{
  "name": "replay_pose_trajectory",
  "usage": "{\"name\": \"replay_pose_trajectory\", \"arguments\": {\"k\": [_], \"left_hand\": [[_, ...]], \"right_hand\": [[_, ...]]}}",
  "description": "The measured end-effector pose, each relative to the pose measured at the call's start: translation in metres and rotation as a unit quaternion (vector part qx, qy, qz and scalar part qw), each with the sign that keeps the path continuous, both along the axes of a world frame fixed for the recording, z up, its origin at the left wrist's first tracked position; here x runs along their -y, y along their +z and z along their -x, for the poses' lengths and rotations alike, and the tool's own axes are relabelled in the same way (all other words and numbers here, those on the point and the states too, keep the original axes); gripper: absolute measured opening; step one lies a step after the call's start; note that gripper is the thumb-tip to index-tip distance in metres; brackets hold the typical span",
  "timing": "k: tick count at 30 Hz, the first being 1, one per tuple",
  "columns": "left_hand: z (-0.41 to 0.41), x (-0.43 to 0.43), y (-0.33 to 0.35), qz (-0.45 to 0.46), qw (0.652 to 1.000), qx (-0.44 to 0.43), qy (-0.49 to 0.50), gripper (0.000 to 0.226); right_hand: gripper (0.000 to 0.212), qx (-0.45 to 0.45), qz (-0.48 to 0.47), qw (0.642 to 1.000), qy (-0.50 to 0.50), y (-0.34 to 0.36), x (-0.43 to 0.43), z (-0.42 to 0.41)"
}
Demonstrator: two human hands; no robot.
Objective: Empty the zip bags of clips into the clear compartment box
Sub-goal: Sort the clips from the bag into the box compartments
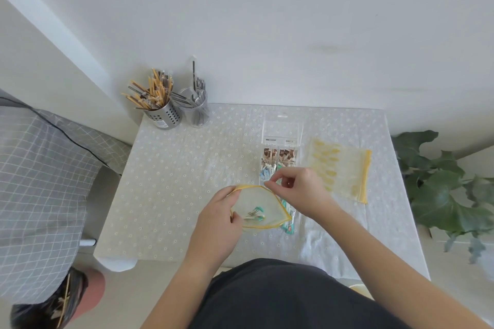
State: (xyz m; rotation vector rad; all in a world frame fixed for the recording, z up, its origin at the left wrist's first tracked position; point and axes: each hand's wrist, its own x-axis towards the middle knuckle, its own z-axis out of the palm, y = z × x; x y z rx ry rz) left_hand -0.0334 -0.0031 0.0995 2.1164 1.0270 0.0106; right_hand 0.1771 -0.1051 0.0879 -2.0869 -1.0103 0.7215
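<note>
The left hand [216,222] grips the open zip bag [256,201] by its yellow rim at 9 o'clock. The right hand [302,192] pinches it at 1 o'clock. Clips [255,215] lie inside. The clear box [280,139] sits at 12 o'clock.

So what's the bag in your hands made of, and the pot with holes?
The bag looks like thin, soft see-through plastic: the clips show through it and it bends. The pot looks like brushed metal, grey and slightly shiny.
</note>
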Motion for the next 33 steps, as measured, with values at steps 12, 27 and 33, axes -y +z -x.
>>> {"name": "replay_pose_trajectory", "arguments": {"k": [12, 27, 33], "left_hand": [[-0.009, 0.022, 0.021, -0.025, 0.997, 0.043, -0.060, 0.057], [-0.009, 0.034, 0.024, -0.044, 0.994, 0.034, -0.092, 0.063], [-0.011, 0.034, 0.022, -0.047, 0.994, 0.028, -0.095, 0.063]], "right_hand": [[0.021, 0.166, 0.305, 0.884, 0.313, -0.031, -0.028, 0.067], [0.027, 0.255, 0.387, 0.849, 0.255, -0.053, -0.014, 0.070], [0.027, 0.282, 0.389, 0.843, 0.241, -0.049, -0.011, 0.070]]}}
